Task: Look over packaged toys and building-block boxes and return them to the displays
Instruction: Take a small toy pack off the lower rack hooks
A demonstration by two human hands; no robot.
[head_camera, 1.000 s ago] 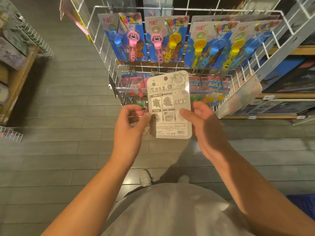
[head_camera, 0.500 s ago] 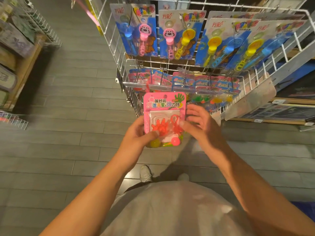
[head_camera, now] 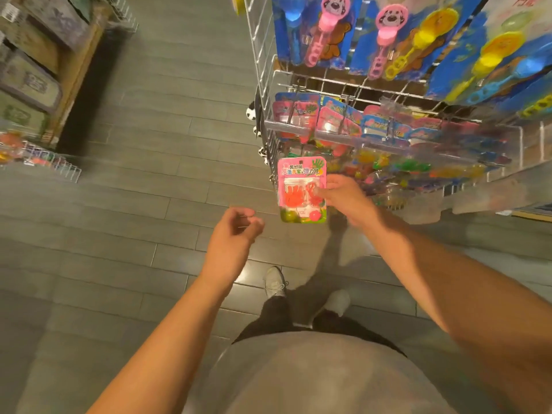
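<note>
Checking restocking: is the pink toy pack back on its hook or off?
Off: the right hand holds the pink toy pack below the rack.

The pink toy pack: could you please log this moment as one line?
right hand: pinches pink toy pack | left hand: empty, loosely curled | pack: front showing, near wire rack

Printed atop pink blister pack point(head_camera: 301, 189): "超好玩", then a colourful line, partly readable, ending "弹力球". On blue backing card point(head_camera: 525, 13), top right corner: red "万彩", cropped.
</note>
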